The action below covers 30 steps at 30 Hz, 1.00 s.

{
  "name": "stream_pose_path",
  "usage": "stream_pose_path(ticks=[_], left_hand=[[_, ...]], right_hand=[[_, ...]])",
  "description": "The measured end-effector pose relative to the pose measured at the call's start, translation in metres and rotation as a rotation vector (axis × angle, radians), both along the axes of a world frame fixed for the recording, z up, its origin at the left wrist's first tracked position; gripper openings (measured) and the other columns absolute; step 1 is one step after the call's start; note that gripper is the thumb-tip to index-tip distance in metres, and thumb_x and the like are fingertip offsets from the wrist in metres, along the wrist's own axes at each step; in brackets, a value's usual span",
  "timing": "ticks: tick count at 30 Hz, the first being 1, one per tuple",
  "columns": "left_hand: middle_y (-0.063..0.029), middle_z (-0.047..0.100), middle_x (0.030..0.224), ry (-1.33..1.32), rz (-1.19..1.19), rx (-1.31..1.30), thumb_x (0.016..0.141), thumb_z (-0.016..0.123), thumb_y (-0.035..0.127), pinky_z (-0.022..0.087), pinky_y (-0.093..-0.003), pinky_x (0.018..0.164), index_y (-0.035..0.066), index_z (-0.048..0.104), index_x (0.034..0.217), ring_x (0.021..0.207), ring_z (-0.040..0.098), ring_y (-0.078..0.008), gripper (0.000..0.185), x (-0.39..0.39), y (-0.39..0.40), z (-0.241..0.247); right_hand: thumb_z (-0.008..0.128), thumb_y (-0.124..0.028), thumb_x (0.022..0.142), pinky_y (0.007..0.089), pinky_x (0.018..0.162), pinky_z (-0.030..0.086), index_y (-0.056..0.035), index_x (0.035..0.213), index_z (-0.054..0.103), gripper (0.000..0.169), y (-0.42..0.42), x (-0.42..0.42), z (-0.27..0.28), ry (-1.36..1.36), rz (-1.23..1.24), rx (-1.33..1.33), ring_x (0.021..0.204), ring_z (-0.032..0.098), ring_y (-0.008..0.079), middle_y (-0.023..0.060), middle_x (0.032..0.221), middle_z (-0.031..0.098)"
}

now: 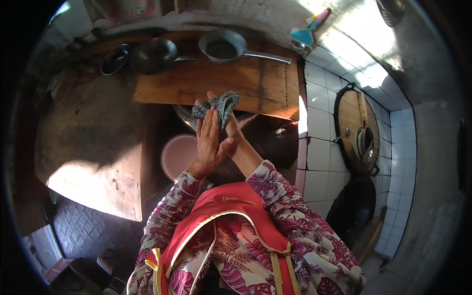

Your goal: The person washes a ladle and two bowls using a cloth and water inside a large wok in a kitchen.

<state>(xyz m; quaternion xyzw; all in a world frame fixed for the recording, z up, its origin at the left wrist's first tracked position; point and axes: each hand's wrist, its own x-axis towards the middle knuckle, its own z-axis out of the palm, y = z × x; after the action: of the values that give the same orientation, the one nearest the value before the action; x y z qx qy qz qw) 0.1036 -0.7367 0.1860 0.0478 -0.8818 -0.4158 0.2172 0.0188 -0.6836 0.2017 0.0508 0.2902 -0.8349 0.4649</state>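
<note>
A crumpled grey-blue knitted cloth is pressed between my two hands, over the front edge of a wooden board. My left hand lies along the cloth's near side, fingers straight and pointing away from me. Behind it, my right hand supports the cloth, and its fingertips show past the far side. Most of the right palm is hidden. Beneath the hands is the rim of a metal vessel, partly covered by the board. A pink round basin sits lower, just left of my left wrist.
On the wooden board stand a long-handled metal pan, a dark wok and a black bowl. A wooden table is at left. White tiles, a wok with a wooden lid and a black wok lie right.
</note>
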Motion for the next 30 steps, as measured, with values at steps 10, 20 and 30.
stream_pose_path(ticks=[10, 20, 30], left_hand=[[-0.0195, 0.041, 0.128, 0.073, -0.556, 0.176, 0.077, 0.063, 0.009, 0.033, -0.0392, 0.097, 0.004, 0.044, 0.122, 0.119, 0.039, -0.0343, 0.049, -0.085, 0.197, -0.011], [-0.0211, 0.058, 0.100, -0.100, -0.645, 0.068, 0.079, 0.060, 0.016, 0.046, -0.0377, 0.079, 0.002, 0.053, 0.111, 0.091, 0.057, -0.0350, 0.036, -0.201, 0.352, -0.080], [-0.0176, 0.054, 0.103, -0.240, -0.599, -0.356, 0.077, 0.060, 0.024, 0.046, -0.0441, 0.076, 0.006, 0.045, 0.116, 0.093, 0.055, -0.0352, 0.046, -0.303, 0.449, -0.151]], right_hand=[[0.035, -0.044, 0.091, 0.0494, 0.086, 0.044, -0.0136, 0.132, 0.032, 0.051, 0.258, -0.094, -0.059, 0.071, -0.466, -0.277, 0.105, 0.050, 0.0333, 0.0151, 0.121, 0.046], [0.036, -0.038, 0.091, 0.0500, 0.083, 0.046, -0.0190, 0.121, 0.047, 0.037, 0.473, -0.091, -0.116, -0.054, -0.785, -0.342, 0.100, 0.055, 0.0298, 0.0115, 0.115, 0.054], [0.035, -0.037, 0.091, 0.0520, 0.087, 0.042, -0.0188, 0.121, 0.048, 0.037, 0.530, -0.047, -0.152, -0.120, -1.016, -0.349, 0.104, 0.053, 0.0302, 0.0129, 0.119, 0.052]])
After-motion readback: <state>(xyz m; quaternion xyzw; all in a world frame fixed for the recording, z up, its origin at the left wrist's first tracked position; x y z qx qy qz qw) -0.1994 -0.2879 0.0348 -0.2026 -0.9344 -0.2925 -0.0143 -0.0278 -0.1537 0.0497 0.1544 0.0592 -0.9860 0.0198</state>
